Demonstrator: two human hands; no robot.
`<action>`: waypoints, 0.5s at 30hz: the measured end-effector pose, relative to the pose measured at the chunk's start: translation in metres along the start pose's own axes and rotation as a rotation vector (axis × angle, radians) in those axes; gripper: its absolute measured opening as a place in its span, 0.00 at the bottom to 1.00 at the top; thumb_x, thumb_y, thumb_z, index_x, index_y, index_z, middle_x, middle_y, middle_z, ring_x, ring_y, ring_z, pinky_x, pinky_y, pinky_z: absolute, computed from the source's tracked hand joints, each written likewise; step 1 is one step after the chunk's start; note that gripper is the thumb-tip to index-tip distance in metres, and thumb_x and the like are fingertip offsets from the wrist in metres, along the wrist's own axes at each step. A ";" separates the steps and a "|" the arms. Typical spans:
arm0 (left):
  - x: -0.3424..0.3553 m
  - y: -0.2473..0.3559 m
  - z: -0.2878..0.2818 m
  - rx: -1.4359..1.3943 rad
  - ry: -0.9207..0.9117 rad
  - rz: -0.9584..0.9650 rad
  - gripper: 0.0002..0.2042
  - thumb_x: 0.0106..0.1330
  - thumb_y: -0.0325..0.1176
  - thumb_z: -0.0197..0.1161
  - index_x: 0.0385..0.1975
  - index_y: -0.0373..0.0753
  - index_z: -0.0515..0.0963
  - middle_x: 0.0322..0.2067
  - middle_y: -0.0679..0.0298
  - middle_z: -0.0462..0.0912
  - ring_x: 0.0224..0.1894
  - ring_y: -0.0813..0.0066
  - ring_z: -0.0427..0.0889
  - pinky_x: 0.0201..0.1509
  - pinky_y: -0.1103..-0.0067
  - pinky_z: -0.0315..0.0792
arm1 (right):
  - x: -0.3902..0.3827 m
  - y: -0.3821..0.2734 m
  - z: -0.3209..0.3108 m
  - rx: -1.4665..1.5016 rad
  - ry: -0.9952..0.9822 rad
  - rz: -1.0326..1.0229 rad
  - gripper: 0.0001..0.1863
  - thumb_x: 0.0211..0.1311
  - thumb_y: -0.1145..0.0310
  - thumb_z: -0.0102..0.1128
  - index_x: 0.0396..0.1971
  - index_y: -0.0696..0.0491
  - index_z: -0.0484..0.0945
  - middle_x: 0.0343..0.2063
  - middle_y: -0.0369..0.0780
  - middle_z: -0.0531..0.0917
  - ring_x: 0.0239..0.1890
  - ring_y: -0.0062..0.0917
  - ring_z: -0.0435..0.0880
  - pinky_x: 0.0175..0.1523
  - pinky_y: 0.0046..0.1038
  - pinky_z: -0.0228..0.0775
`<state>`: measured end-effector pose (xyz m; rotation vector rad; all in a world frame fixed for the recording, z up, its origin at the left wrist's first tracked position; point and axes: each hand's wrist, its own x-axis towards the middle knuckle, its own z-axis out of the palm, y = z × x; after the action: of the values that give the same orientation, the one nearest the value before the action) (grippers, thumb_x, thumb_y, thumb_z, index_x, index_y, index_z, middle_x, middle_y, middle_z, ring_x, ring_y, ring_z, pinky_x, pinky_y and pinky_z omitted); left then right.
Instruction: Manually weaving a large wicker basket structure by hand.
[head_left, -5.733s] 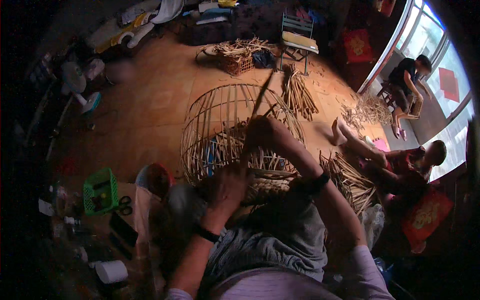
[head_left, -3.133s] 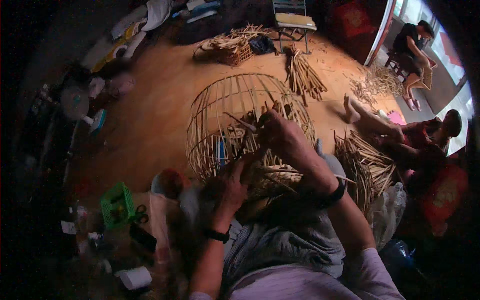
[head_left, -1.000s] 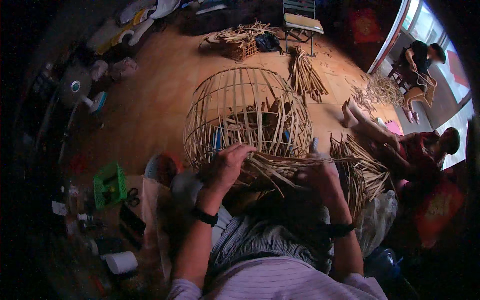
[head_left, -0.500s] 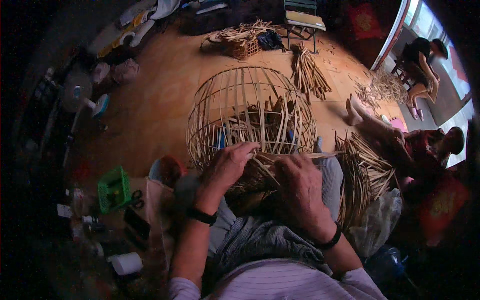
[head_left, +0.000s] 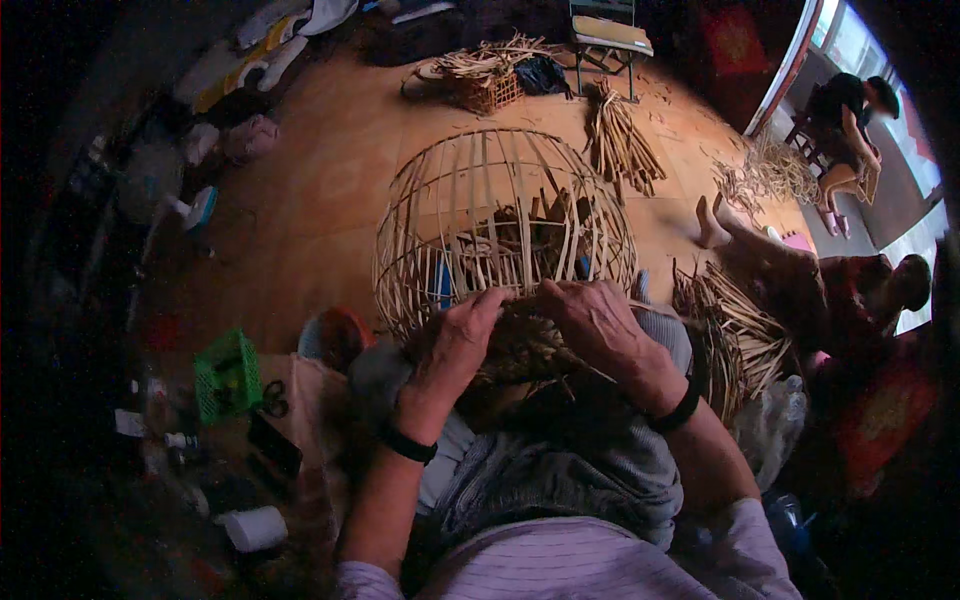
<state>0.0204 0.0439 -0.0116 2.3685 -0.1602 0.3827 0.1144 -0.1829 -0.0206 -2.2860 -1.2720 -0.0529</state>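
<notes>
A large round open frame of pale woven strips (head_left: 470,180) lies in front of me, with loose cut stems and blue pieces inside it and a denser plaited band at its near edge. My left hand (head_left: 470,330) is closed on strips at that near edge, left of centre. My right hand (head_left: 585,310) is closed on strips just to the right of it, fingertips bent over the rim. Loose strip ends stick out to the right and below my hands, close over my lap.
Bundled stems lie right (head_left: 720,330) and behind (head_left: 625,145). A heaped crate (head_left: 495,95) and folding chair (head_left: 610,40) stand at the back. Two people sit at right (head_left: 845,120), (head_left: 850,300). Left are a green basket (head_left: 225,375), scissors (head_left: 275,398) and white cylinder (head_left: 255,528).
Earlier my hands held a strip higher, over the frame; they have come down to its near edge. In the last second my right hand moved up and inward, beside the left.
</notes>
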 end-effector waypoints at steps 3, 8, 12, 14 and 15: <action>0.002 0.001 0.002 -0.045 0.031 0.007 0.10 0.71 0.21 0.61 0.50 0.36 0.79 0.44 0.48 0.88 0.48 0.48 0.89 0.50 0.62 0.82 | -0.032 0.009 0.012 -0.115 -0.101 0.003 0.18 0.66 0.67 0.59 0.55 0.54 0.78 0.38 0.52 0.85 0.39 0.47 0.86 0.41 0.44 0.76; 0.007 -0.001 -0.002 -0.041 -0.038 -0.025 0.09 0.69 0.23 0.64 0.48 0.38 0.82 0.41 0.53 0.89 0.45 0.54 0.90 0.49 0.65 0.82 | -0.027 -0.006 -0.013 0.105 -0.020 0.090 0.16 0.59 0.62 0.68 0.44 0.51 0.79 0.28 0.49 0.86 0.31 0.51 0.86 0.34 0.47 0.76; 0.012 -0.002 -0.010 0.019 -0.131 -0.083 0.08 0.69 0.24 0.65 0.46 0.39 0.82 0.40 0.53 0.89 0.44 0.54 0.90 0.47 0.67 0.82 | -0.031 0.011 0.005 0.087 0.011 0.119 0.17 0.60 0.64 0.65 0.49 0.52 0.79 0.33 0.49 0.86 0.36 0.49 0.87 0.37 0.46 0.77; 0.017 0.002 -0.012 -0.005 -0.132 -0.061 0.08 0.69 0.24 0.65 0.45 0.39 0.83 0.40 0.53 0.89 0.44 0.54 0.90 0.47 0.67 0.81 | -0.035 0.017 0.011 -0.002 0.101 0.114 0.19 0.61 0.66 0.64 0.52 0.53 0.78 0.36 0.49 0.85 0.39 0.48 0.87 0.39 0.45 0.77; 0.017 0.006 -0.015 -0.003 -0.130 -0.048 0.08 0.69 0.24 0.64 0.45 0.38 0.83 0.40 0.53 0.89 0.44 0.53 0.90 0.48 0.67 0.81 | -0.036 0.014 0.011 -0.076 0.207 0.096 0.20 0.61 0.66 0.63 0.53 0.54 0.78 0.36 0.49 0.85 0.40 0.47 0.86 0.40 0.45 0.78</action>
<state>0.0320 0.0493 0.0085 2.3898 -0.1643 0.2060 0.1031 -0.2118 -0.0464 -2.3331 -1.0697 -0.3006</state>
